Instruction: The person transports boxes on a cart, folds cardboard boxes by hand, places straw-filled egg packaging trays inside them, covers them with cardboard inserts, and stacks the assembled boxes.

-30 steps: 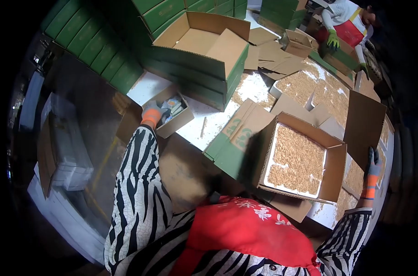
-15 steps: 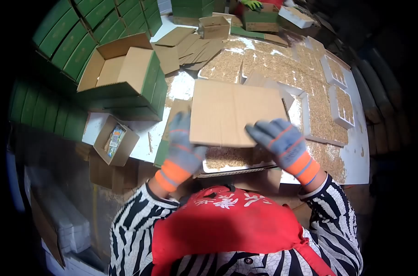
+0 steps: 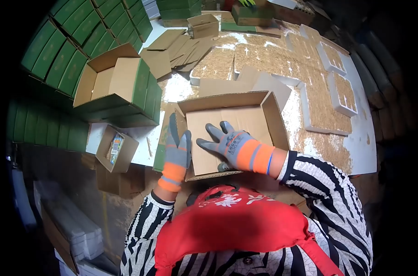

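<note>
In front of me stands an open cardboard box point(image 3: 274, 117) with a flat brown cardboard sheet point(image 3: 252, 119) lying inside it. My right hand point(image 3: 234, 146), in a grey and orange glove, rests on the sheet with its fingers spread. My left hand point(image 3: 175, 149), gloved the same way, is at the box's left wall, its fingers stretched along the wall and its thumb apart. Whatever lies beneath the sheet is hidden.
Left of the box are a larger open green carton point(image 3: 147, 89) and a small box point(image 3: 121, 149) with printed packets. Flattened cardboard point(image 3: 183, 53) lies behind. White trays point(image 3: 342, 94) of brown shreds fill the right side. Green cartons point(image 3: 64, 46) are stacked at left.
The cardboard sheet has gone from above the tray down into the box. My right hand has moved left onto the sheet; my left hand has stayed near the box's left side.
</note>
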Demonstrator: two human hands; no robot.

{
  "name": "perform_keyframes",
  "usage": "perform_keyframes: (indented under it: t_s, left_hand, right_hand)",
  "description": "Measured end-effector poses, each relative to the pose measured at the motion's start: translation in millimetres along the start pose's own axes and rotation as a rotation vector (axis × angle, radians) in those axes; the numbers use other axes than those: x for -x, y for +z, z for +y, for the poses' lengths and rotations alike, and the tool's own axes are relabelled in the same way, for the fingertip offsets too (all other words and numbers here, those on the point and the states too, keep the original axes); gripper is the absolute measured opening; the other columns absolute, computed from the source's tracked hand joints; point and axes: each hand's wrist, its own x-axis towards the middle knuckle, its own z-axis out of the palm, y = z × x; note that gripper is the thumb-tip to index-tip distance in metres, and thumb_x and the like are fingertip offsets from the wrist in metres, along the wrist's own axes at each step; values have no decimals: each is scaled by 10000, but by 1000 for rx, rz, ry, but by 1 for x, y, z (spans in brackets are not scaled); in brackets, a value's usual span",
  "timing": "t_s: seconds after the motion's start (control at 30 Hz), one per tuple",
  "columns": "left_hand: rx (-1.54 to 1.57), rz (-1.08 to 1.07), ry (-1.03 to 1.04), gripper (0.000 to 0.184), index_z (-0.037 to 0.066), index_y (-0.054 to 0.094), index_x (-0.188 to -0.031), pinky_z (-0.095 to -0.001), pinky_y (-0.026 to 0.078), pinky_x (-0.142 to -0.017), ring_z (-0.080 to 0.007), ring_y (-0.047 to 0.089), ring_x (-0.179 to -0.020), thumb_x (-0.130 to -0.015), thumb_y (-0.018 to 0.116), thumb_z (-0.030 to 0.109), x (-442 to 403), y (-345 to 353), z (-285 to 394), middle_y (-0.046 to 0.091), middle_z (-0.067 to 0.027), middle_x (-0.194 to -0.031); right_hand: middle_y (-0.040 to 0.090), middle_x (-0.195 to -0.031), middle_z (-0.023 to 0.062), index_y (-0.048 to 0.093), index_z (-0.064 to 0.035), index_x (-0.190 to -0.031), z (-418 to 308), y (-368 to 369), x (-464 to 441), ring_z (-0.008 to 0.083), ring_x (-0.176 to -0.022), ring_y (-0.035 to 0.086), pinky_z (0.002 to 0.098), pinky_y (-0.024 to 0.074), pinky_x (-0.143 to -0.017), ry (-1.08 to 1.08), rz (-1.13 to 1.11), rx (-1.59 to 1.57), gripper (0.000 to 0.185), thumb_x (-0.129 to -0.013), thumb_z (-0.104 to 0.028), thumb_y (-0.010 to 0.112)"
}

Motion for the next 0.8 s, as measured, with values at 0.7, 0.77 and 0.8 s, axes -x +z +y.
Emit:
perform_keyframes:
  t_s: [0.7, 0.77, 0.8]
  left_hand:
    - [43, -409, -493, 631, 31, 458, -1337, -302, 488, -894, -177, 586, -1048, -894, 633, 446, 1, -8, -62, 599, -97, -1202]
    - [-343, -289, -389, 624, -18, 474, -1297, -299, 496, -855, -181, 600, -987, -878, 672, 401, 0, 10, -80, 627, -117, -1129]
    - [-269, -255, -389, 630, -37, 470, -1286, -307, 503, -850, -188, 604, -983, -861, 698, 368, 1, 15, -89, 628, -130, -1122]
  right_hand:
    - [503, -1338, 131, 327, 31, -1421, 102, 123, 49, 206, -1228, 467, 310, 385, -1032, 499, 680, -1156, 939, -708, -295, 842]
    - [516, -1325, 123, 339, 15, -1420, 103, 127, 52, 197, -1219, 474, 313, 391, -1027, 439, 664, -1364, 910, -715, -265, 842]
    - [520, -1323, 119, 343, 9, -1420, 100, 122, 53, 194, -1211, 478, 311, 394, -1023, 429, 650, -1432, 889, -727, -253, 834]
